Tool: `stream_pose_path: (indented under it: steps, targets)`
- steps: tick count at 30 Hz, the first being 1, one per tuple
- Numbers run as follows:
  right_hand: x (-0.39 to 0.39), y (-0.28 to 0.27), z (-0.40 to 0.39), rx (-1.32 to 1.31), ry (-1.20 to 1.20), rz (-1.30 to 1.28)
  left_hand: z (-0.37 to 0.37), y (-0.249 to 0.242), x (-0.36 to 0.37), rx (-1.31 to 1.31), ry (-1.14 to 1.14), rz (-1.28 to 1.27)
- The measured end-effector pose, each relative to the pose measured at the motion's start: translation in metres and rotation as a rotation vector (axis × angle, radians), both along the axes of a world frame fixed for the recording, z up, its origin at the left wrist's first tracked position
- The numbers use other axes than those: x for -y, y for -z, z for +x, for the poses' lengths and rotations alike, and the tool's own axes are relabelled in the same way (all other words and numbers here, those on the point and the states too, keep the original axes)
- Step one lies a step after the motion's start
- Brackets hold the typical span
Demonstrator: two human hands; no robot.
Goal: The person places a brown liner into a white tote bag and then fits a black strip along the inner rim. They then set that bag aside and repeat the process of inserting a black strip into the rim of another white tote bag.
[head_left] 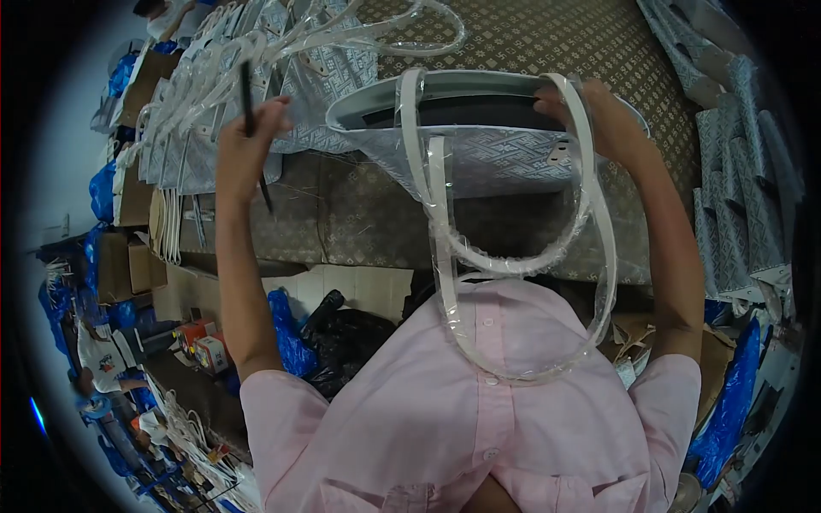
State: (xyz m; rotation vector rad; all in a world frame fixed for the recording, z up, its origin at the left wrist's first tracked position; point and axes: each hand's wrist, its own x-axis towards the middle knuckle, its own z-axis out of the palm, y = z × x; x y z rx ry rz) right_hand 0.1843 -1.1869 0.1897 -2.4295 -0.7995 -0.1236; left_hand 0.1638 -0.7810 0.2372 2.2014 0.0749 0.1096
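Note:
A grey-and-white patterned tote bag [487,162] lies on the table in front of me, its mouth open and showing a dark lining. Two white handles [436,188], wrapped in clear plastic, hang from its rim toward my shirt. My right hand [603,120] is closed over the bag's right rim, with fingertips inside the mouth. To the left of the bag, my left hand [248,141] is raised and closed round a thin black rod-like tool [247,90], whose lower end sticks out below the wrist.
Several similar bags with plastic-wrapped handles [214,94] are piled on the table's left. More patterned bags [744,179] stand at the right edge. Below the brown patterned tabletop [359,222] are a black plastic bag [342,342] and cardboard boxes [115,265]. Other people are at far left.

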Motion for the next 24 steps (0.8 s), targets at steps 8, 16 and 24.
stream_pose_path:
  steps: [8, 16, 24]
  targets:
    - [0.009, 0.002, 0.004, -0.053, 0.094, -0.150, 0.011, 0.001, 0.077, -0.098, 0.349, 0.018]
    - [-0.007, -0.012, -0.009, -0.055, 0.114, -0.017, 0.025, 0.018, 0.069, -0.051, 0.415, 0.175]
    - [0.008, -0.018, -0.019, -0.034, 0.191, -0.133, 0.021, 0.024, 0.090, 0.061, 0.295, 0.404]
